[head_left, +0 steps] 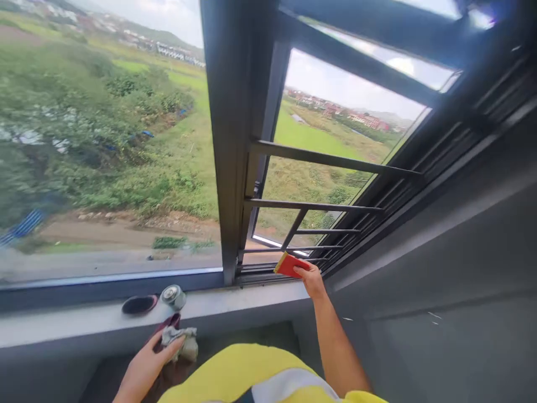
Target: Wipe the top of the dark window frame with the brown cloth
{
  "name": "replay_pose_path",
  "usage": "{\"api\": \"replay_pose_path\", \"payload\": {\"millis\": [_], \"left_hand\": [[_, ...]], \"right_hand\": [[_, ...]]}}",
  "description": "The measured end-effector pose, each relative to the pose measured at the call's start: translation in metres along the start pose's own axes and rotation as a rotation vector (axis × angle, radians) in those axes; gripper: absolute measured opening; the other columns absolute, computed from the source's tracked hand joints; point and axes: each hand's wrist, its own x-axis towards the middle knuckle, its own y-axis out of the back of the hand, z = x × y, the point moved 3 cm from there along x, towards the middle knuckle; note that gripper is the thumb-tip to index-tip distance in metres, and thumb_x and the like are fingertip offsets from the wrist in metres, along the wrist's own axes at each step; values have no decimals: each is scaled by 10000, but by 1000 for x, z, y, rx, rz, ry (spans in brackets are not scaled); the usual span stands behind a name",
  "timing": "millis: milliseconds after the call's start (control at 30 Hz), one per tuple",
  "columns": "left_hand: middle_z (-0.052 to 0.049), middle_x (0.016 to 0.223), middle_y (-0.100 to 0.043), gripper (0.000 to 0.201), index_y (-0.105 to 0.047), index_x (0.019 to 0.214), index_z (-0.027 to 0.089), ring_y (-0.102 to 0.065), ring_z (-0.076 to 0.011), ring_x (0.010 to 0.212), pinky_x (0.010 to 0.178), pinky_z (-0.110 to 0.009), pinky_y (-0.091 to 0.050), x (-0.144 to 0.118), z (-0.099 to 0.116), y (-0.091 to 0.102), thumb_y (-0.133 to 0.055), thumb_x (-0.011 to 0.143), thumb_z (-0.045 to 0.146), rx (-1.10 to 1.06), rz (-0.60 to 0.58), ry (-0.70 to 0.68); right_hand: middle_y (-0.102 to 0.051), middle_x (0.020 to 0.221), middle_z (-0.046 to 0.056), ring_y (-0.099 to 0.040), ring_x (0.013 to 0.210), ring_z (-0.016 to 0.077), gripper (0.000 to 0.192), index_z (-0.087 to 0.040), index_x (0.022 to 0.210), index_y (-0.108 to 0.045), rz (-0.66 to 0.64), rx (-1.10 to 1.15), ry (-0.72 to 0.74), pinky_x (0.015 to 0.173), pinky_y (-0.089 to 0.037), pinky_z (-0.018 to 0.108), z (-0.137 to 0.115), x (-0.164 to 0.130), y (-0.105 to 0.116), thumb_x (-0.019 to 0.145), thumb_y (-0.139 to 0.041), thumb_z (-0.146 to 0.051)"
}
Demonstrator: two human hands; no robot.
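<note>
My right hand (311, 280) is closed on a flat red scraper (289, 265) with a yellowish edge. It holds this at the lower end of the barred window frame (247, 168), just above the sill; whether the scraper touches the frame I cannot tell. Lower left, my left hand (145, 358) grips a crumpled greyish rag (180, 341), with dark maroon cloth beside it. Just beyond that hand, a metal can (173, 298) rests on the window sill (235, 299). Left of the can lies a dark round object (139, 305) with a reddish rim.
Dark horizontal bars (319, 207) cross the window section on the right. A large glass pane (104, 168) fills the left, with fields and a road outside. A grey wall (453, 302) runs along the right side.
</note>
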Motion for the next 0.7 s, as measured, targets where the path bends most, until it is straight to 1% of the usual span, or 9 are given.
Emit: {"api": "replay_pose_path", "payload": {"millis": [33, 100, 167, 233, 333, 400, 433, 533, 700], "left_hand": [[-55, 917, -701, 511, -668, 1035, 187, -637, -310, 923, 692, -296, -486, -8, -10, -3, -713, 643, 511, -21, -43, 3], [-70, 971, -697, 562, -666, 1043, 200, -618, -321, 966, 755, -321, -469, -19, -24, -1, -660, 623, 574, -46, -15, -14], [-79, 998, -691, 600, -663, 1052, 196, -607, -321, 982, 809, -338, -456, -30, -41, 5, -653, 595, 584, -101, 43, 44], [-85, 1046, -682, 646, -647, 1099, 191, -600, -315, 1004, 837, -345, -450, -43, -60, 11, -649, 588, 586, -146, 100, 143], [-92, 1088, -671, 685, -619, 1153, 186, -594, -306, 1031, 860, -352, -447, -69, -92, 15, -611, 614, 608, -174, 161, 282], [-108, 1083, -671, 709, -608, 1166, 168, -592, -313, 1038, 873, -369, -445, -82, -114, 17, -577, 623, 623, -175, 179, 353], [-120, 1077, -671, 730, -602, 1170, 155, -591, -322, 1039, 875, -380, -445, -86, -126, 19, -567, 617, 631, -173, 182, 389], [-134, 1075, -668, 772, -592, 1174, 146, -587, -340, 1040, 875, -401, -442, -89, -158, 25, -575, 592, 651, -181, 177, 470], [-99, 1082, -669, 705, -596, 1147, 196, -587, -336, 1048, 866, -390, -444, -80, -189, 34, -605, 609, 650, -159, 133, 529]], "right_hand": [[-731, 854, 9, -669, 800, 183, 352, -205, 858, -756, -61, -39, -20, 830, -525, 323, 12, 2, -11, 540, -856, -318], [-728, 918, 16, -658, 859, 169, 344, -204, 910, -749, -182, -109, -67, 891, -497, 312, 42, 7, -37, 608, -821, -351], [-721, 963, 20, -649, 902, 167, 349, -205, 959, -736, -332, -186, -130, 919, -479, 306, 77, 12, -69, 669, -769, -396], [-715, 977, 33, -646, 918, 175, 361, -185, 1014, -714, -488, -355, -179, 909, -480, 308, 114, 15, -107, 743, -684, -421], [-701, 1015, 49, -642, 919, 170, 371, -164, 1122, -671, -691, -947, -115, 841, -492, 282, 168, 16, -165, 891, -478, -380], [-688, 1020, 63, -632, 917, 166, 355, -166, 1114, -679, -775, -1304, -45, 811, -480, 258, 202, 17, -197, 932, -415, -319], [-680, 1015, 74, -625, 915, 168, 341, -166, 1090, -690, -805, -1411, -27, 806, -470, 252, 219, 19, -209, 936, -415, -297], [-631, 1054, 123, -601, 941, 191, 337, -139, 1058, -695, -848, -1568, -5, 819, -451, 268, 268, 25, -228, 949, -398, -258], [-544, 1174, 175, -533, 1038, 228, 409, -98, 1272, -557, -1011, -1739, 75, 882, -438, 334, 343, 29, -223, 934, -328, -112]]}}
